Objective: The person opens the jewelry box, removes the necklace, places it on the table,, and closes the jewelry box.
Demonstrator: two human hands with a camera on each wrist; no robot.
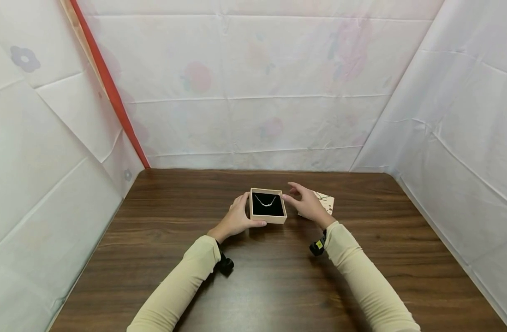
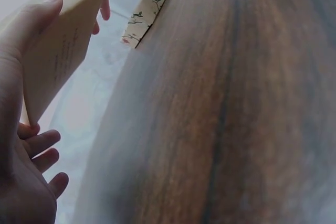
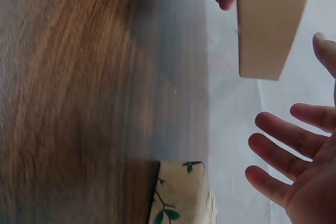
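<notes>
My left hand [image 1: 234,220] grips a small cream jewelry box [image 1: 268,220], thumb along its near side and fingers on its left side. Inside, a silver necklace [image 1: 267,205] lies curved on a black pad [image 1: 259,211]. The left wrist view shows the box's underside [image 2: 65,45] with faint print, raised above the table. My right hand [image 1: 306,203] is just right of the box with its fingers spread and nothing in them; the right wrist view has them apart from the box [image 3: 268,32]. Partly behind that hand lies the box lid [image 1: 327,201], patterned with leafy twigs.
A dark brown wooden table [image 1: 162,203] lies under both arms. White printed sheets [image 1: 245,83] hang behind it and at both sides, with a red strip [image 1: 108,83] at the back left corner. Each wrist wears a small black camera [image 1: 225,266].
</notes>
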